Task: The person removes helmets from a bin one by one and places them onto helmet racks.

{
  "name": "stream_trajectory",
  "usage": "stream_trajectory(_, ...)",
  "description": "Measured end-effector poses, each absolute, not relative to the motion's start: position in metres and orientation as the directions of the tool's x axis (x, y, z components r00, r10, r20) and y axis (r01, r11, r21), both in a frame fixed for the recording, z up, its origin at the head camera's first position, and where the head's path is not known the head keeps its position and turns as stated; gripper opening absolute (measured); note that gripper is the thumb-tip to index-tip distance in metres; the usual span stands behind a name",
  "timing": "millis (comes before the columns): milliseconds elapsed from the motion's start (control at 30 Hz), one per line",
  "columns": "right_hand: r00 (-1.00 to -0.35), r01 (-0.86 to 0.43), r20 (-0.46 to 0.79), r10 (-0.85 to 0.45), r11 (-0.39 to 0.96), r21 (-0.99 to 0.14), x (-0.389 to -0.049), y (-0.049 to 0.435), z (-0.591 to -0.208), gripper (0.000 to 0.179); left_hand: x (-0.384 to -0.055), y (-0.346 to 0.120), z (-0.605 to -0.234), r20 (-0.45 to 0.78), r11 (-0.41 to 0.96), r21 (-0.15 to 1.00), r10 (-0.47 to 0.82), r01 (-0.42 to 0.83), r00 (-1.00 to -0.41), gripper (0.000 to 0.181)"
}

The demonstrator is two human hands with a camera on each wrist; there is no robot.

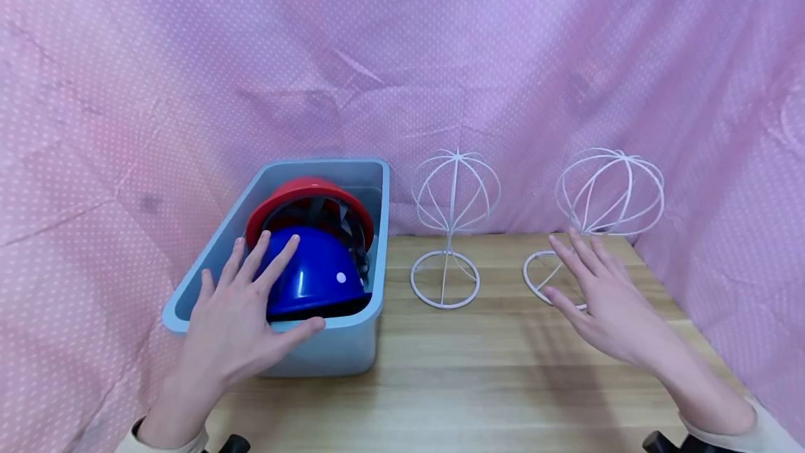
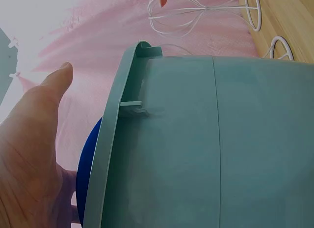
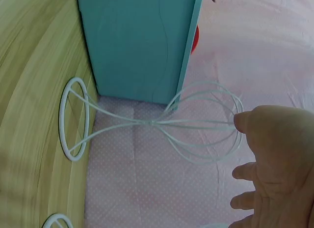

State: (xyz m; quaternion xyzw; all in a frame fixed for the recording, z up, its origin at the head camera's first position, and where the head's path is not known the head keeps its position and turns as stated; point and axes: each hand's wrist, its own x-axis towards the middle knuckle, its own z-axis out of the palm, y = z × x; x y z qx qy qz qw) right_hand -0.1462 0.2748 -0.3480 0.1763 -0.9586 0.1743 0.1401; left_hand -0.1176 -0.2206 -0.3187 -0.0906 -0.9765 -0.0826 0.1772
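A blue helmet (image 1: 314, 271) and a red helmet (image 1: 308, 189) are held in a pale blue-grey bin (image 1: 327, 351) at the left of the scene. The blue one is set at the near end, dome upward; its smooth, glossy shell is marked by a small white dot, and a streak of light is reflected on it. The red one is tipped behind it at the far end, its rounded brim and dark inner straps turned toward the near side.

The left hand (image 1: 235, 331) is spread over the near left rim, fingers apart, with nothing gripped; whether the blue shell is touched cannot be told. The right hand (image 1: 606, 303) is likewise held with fingers apart and nothing grasped, on the near side of the right wire stand (image 1: 621, 157), whose base is partly hidden by it.

The left wire stand (image 1: 449, 231) is placed between the bin and the right one. Both are formed of thin white wire: a ring base, a narrow waist and a rounded cage on top. They are stood upright on a table (image 1: 453, 383) with pale, banded wood grain. The scene is enclosed by creased pink cloth (image 1: 503, 54), patterned with small white dots.
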Motion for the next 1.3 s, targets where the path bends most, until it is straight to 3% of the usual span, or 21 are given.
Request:
stream_trajectory(167,-0.871,-0.436,0.361,-0.332,0.861,-0.260,-0.150,0.256,-0.337,0.077,-0.118,-0.225,-0.317,0.379,0.968,0.153,0.127,0.197,-0.917,0.115)
stream_trajectory(500,-0.787,-0.586,0.461,-0.411,0.732,-0.348,-0.160,0.212,-0.319,0.071,-0.124,-0.253,-0.323,0.432,0.954,0.245,0.052,0.173,-0.901,0.109)
stream_trajectory(700,-0.708,-0.681,0.541,-0.455,0.643,-0.351,-0.172,0.184,-0.312,0.067,-0.124,-0.280,-0.330,0.429,0.948,0.310,-0.076,0.068,-0.900,0.109)
stream_trajectory(833,-0.678,-0.723,0.554,-0.483,0.572,-0.387,-0.181,0.164,-0.305,0.065,-0.124,-0.300,-0.337,0.446,0.907,0.417,-0.147,0.059,-0.883,0.102)
stream_trajectory(1100,-0.681,-0.732,0.507,-0.529,0.475,-0.489,-0.201,0.127,-0.293,0.058,-0.125,-0.334,-0.366,0.452,0.772,0.630,-0.277,0.084,-0.848,0.087)
stream_trajectory(1300,-0.754,-0.615,0.398,-0.523,0.347,-0.708,-0.216,0.096,-0.287,0.051,-0.125,-0.338,-0.384,0.488,0.680,0.714,-0.308,0.170,-0.817,0.079)
